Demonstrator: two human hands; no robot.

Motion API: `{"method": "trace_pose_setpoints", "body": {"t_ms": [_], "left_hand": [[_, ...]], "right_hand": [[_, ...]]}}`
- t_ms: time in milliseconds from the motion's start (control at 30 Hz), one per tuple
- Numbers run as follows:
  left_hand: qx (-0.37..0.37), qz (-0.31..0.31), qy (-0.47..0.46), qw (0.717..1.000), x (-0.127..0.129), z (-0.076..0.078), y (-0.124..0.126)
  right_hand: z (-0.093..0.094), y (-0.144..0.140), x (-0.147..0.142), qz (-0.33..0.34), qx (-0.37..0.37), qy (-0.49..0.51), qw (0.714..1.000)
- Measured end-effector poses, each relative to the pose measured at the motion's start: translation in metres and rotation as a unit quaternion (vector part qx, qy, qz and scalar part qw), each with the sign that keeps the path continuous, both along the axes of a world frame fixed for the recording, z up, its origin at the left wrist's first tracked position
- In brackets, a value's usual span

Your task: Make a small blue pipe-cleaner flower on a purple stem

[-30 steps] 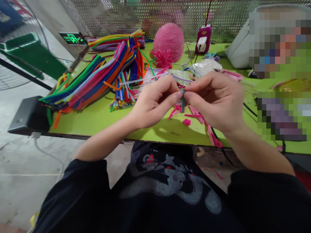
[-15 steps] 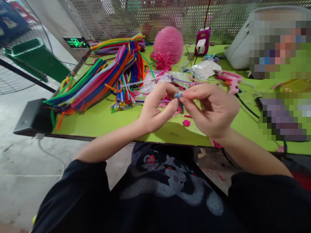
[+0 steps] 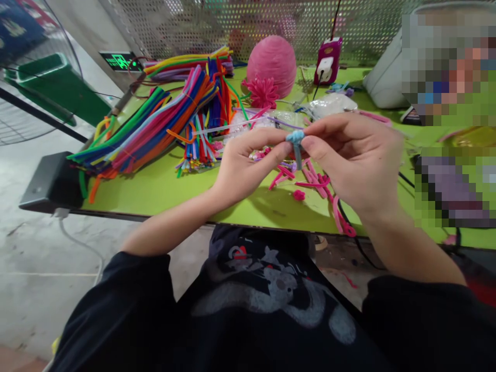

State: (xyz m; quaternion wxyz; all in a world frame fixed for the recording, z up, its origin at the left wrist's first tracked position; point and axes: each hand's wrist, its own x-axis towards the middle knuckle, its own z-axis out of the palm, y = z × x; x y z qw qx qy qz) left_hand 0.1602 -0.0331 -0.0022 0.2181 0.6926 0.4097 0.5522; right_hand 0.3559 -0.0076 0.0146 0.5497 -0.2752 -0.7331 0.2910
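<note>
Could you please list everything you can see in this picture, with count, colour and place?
light blue pipe cleaner: one, curled at the top, pinched between both hands above the table
pipe cleaner bundle: many, mixed colours, left half of the table
pink ball: one, at the back by the mesh wall
pink spiky flower: one, in front of the ball
pink pipe cleaner pieces: several, on the table under the hands
clear plastic bags: a few, behind the hands
charger: one, magenta and white, at the back
table: one, lime green
black box: one, at the table's left corner
left hand: pinching the blue piece
right hand: pinching it from the other side
</note>
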Motion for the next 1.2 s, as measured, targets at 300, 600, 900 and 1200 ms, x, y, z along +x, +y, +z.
{"method": "trace_pose_setpoints", "body": {"t_ms": [300, 600, 900, 1200], "left_hand": [[-0.048, -0.025, -0.012, 0.998, 0.0, 0.006, -0.003], [-0.075, -0.028, 0.009, 0.997, 0.001, 0.013, -0.004], [-0.107, -0.107, 0.01, 0.988, -0.006, 0.018, -0.004], [-0.102, -0.127, -0.014, 0.987, -0.007, 0.02, 0.001]], "right_hand": [[0.001, -0.003, 0.009, -0.047, 0.076, -0.079, 0.993], [0.002, 0.013, 0.015, -0.055, 0.262, -0.175, 0.948], [-0.002, 0.026, 0.031, 0.035, 0.355, -0.176, 0.917], [-0.001, 0.035, 0.023, 0.025, 0.443, -0.152, 0.883]]}}
